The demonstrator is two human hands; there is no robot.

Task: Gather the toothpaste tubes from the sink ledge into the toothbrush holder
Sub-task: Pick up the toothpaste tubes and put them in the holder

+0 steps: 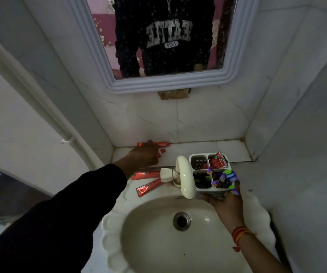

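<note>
Sink (119, 229) below tiled ledge (194, 149), mirror (168, 36) above.

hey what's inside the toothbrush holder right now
The toothbrush holder, held by the right hand, has four compartments: red toothpaste packs back right, purple-patterned items front right, dark contents front left. The back left looks empty. Their lower parts are hidden.

One camera on my head, looking down.
It faces the white ceramic sink basin (149, 229) close below, blue-framed wall mirror (170, 83) above.
</note>
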